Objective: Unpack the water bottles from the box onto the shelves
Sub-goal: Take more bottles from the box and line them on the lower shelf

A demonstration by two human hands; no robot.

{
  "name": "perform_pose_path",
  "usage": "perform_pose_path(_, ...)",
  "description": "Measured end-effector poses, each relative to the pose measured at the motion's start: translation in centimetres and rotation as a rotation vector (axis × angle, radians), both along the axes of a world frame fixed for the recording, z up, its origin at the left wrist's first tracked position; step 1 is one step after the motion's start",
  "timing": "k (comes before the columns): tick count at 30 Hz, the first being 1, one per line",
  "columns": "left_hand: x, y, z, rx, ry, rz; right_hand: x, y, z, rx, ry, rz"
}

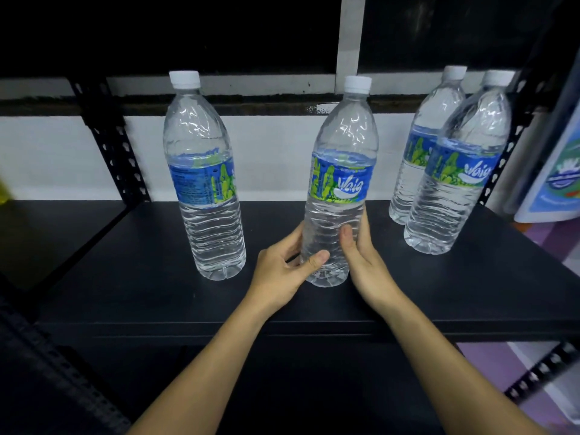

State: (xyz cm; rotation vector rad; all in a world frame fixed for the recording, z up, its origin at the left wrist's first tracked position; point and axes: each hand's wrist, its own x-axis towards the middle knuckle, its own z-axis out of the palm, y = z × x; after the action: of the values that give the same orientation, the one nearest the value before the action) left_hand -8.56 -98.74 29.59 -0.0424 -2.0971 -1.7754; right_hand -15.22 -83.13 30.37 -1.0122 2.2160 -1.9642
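Middle bottle (340,183): stands upright on the black shelf (470,277), near its front edge, white cap on, blue and green label facing the camera; its base sits on the shelf surface.
Left hand (282,268): wrapped around the lower left side of the middle bottle, thumb lying across the front of the ribbed lower body, fingers curled behind it.
Right hand (364,259): pressed against the lower right side of the same bottle, thumb on the front, fingers round the back; both hands are grasping it just above its base, below the label.
Left bottle (204,180): upright on the shelf, left of the held one and apart from it, its label turned so the small print shows; neither hand touches it.
Right front bottle (455,171): upright toward the right end of the shelf, well apart from the hands.
Right rear bottle (419,142): just behind and left of the right front one, partly hidden by it.
Shelf frame: black perforated uprights (116,149) rise at the back left and right.
Large jug (555,171): white with a coloured label, at the far right edge beyond the shelf, only partly in view.
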Motion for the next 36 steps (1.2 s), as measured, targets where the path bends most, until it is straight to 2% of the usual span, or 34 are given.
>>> perform_pose_path(7, -0.1, 0.0, -0.1, -0.019, 0.007, -0.009, -0.5, 0.8, -0.4, -0.024, -0.014, 0.063)
perform_pose_path(12, -0.4, -0.6, -0.2, -0.011, -0.016, -0.024, -0.6, 1.0, -1.1, -0.082, -0.041, 0.003)
perform_pose_path(16, 0.0, -1.4, -0.2, -0.029, -0.063, -0.069, -0.5, 1.1, -1.2, -0.063, -0.049, -0.021)
perform_pose_path(21, 0.2, -1.2, -0.1, -0.051, -0.039, -0.021, -0.7, 1.3, -1.2, -0.038, -0.031, -0.043)
perform_pose_path(23, 0.5, -1.7, -0.2, -0.192, -0.061, -0.005, -0.7, 1.2, -1.1, -0.052, -0.035, -0.052)
perform_pose_path(26, 1.3, -2.5, -0.3, -0.565, -0.156, 0.052, -0.6, 1.1, -1.1, -0.053, -0.036, -0.07)
perform_pose_path(28, 1.4, -2.7, -0.6, -0.73, -0.239, 0.075, -0.6, 1.2, -1.2, -0.037, -0.036, -0.087)
perform_pose_path(36, 1.3, -2.0, -0.9, -0.89, -0.359, 0.107, -2.8, 1.6, -0.9, 0.078, 0.0, -0.136)
